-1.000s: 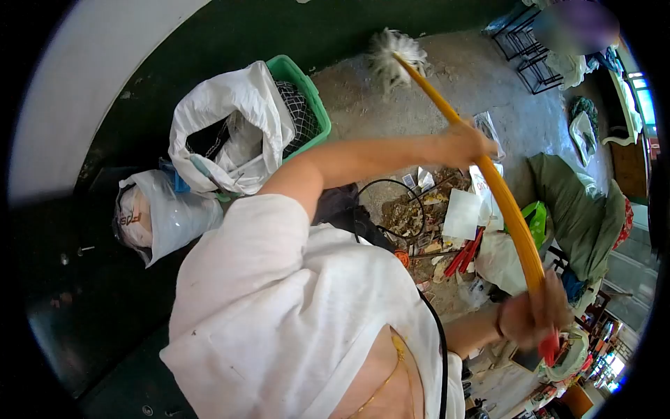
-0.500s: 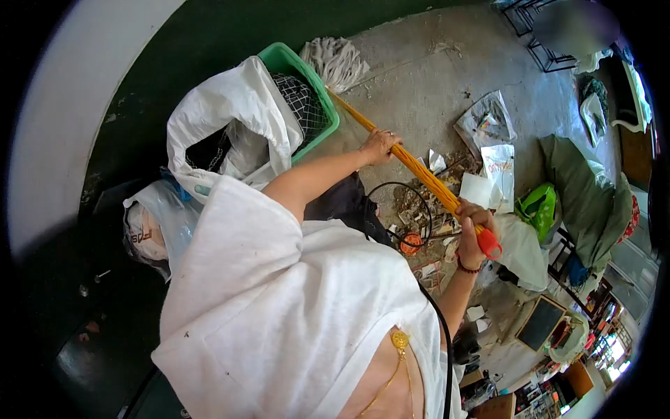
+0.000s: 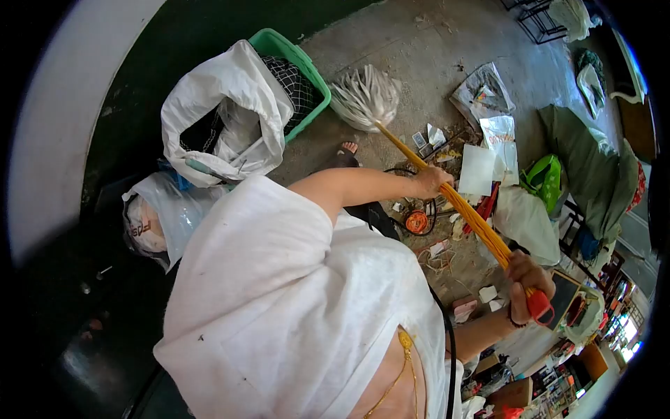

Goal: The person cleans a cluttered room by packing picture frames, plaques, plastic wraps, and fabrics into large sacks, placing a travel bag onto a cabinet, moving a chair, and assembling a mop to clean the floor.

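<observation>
A mop with a yellow handle [image 3: 481, 227] slants across the view, both my hands wrapped around it. Its head of pale grey strips [image 3: 366, 98] is on the floor beside the green basket [image 3: 317, 105]. My left hand [image 3: 431, 181] is closed around the middle of the handle. Near the red end cap [image 3: 539, 305], my right hand [image 3: 529, 285] grips the upper end, fingers curled round it. Litter, papers and an orange-red round thing [image 3: 417, 222] lie on the floor beneath the handle.
Left of the basket stands an open white sack [image 3: 269, 105], with a stuffed plastic bag [image 3: 164, 216] nearer me. A white printed bag [image 3: 498, 143], a bright green bag [image 3: 544, 178] and a grey-green cloth [image 3: 579, 157] are on the right. My foot [image 3: 350, 147] shows near the mop head.
The mop head has moved right and nearer, away from behind the basket's corner. Both hands have shifted right and downward in the view with the handle, still holding it.
</observation>
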{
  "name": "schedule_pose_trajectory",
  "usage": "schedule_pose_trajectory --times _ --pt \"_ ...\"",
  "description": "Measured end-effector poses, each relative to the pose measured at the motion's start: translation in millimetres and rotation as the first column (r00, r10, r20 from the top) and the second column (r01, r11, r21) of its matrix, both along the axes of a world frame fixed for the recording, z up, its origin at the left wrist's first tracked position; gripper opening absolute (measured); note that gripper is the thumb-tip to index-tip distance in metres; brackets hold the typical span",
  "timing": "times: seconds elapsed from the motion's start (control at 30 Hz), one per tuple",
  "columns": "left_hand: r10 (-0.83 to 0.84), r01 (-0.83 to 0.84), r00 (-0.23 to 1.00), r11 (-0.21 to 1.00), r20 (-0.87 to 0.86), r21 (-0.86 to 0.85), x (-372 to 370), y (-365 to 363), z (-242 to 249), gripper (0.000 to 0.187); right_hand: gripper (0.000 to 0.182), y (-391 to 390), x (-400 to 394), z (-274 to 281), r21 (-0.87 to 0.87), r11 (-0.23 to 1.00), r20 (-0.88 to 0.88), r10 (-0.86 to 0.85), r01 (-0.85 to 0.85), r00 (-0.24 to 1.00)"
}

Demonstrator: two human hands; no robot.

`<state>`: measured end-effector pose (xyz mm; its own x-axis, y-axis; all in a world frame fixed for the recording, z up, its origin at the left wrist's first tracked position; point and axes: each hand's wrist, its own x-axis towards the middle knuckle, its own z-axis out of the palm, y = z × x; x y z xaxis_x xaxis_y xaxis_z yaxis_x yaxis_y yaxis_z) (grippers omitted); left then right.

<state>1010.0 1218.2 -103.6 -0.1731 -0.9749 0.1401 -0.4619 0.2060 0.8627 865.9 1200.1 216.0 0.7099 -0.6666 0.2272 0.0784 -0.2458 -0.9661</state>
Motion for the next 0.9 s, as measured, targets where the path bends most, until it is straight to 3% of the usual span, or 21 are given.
schedule_pose_trajectory --times 0.1,0.2,0.3,0.33,0.37,0.43,0.5,0.53,0.57,0.6,0.63,0.67,0.73,0.77,0.83,0.9 --pt "-0.111 0.108 0.989 0.994 -0.099 -0.032 -36 0 22 0.024 0.013 16 -19 21 -0.031 0.999 -0.019 0.030 -0.030 0.999" --pt "-0.223 0.209 0.970 0.969 -0.099 -0.128 -64 0 51 0.027 0.016 24 -31 38 -0.157 0.964 0.073 0.229 -0.216 0.971" --pt "-0.226 0.217 0.974 0.956 -0.026 -0.197 -73 0 78 0.030 0.018 17 -47 43 -0.248 0.933 0.089 0.291 -0.262 0.952" --pt "-0.192 0.205 0.978 0.956 0.083 -0.207 -72 1 76 0.036 0.020 22 -51 36 -0.209 0.977 0.123 0.072 -0.045 0.990" --pt "-0.192 0.205 0.978 0.958 0.085 -0.202 -61 3 78 0.036 0.023 28 -55 25 -0.161 0.971 0.144 -0.153 0.176 0.978" --pt "-0.155 0.152 0.985 0.987 0.075 0.049 -20 6 81 0.039 0.022 21 -46 5 -0.060 0.918 0.143 -0.381 0.392 0.913" --pt "-0.142 0.081 0.981 0.919 0.131 0.386 16 11 21 0.046 0.021 11 -49 -17 0.007 0.926 0.153 -0.374 0.377 0.915" --pt "-0.047 -0.029 0.985 0.906 0.168 0.423 39 25 -15 0.048 0.020 5 -51 -25 0.073 0.929 0.162 -0.369 0.362 0.915" --pt "-0.056 -0.068 0.965 0.893 0.258 0.446 70 38 -10 0.041 0.020 1 -51 -29 0.075 0.927 0.160 -0.374 0.367 0.913" --pt "-0.170 -0.102 0.922 0.758 0.347 0.644 96 42 -55 0.025 0.020 -1 -50 -31 0.095 0.917 0.204 -0.398 0.387 0.894" --pt "-0.119 -0.172 0.886 0.813 0.448 0.557 122 60 -80 0.023 0.020 -4 -51 -33 0.116 0.907 0.244 -0.421 0.405 0.874" --pt "-0.239 -0.151 0.872 0.699 0.427 0.699 152 67 -82 0.023 0.022 -9 -55 -35 0.115 0.887 0.224 -0.463 0.448 0.858" --pt "-0.199 -0.312 0.836 0.593 0.511 0.742 201 83 -87 0.027 0.021 -19 -47 -50 0.146 0.856 0.233 -0.517 0.496 0.824" --pt "-0.202 -0.327 0.817 0.610 0.540 0.722 223 94 -115 0.030 0.021 -21 -42 -60 0.181 0.823 0.238 -0.567 0.538 0.788" --pt "-0.207 -0.327 0.803 0.630 0.559 0.704 263 104 -172 0.032 0.019 -27 -22 -103 0.190 0.764 0.166 -0.645 0.617 0.746" --pt "-0.135 -0.407 0.816 0.555 0.562 0.725 286 105 -198 0.034 0.018 -27 4 -152 0.080 0.589 -0.040 -0.804 0.804 0.593"
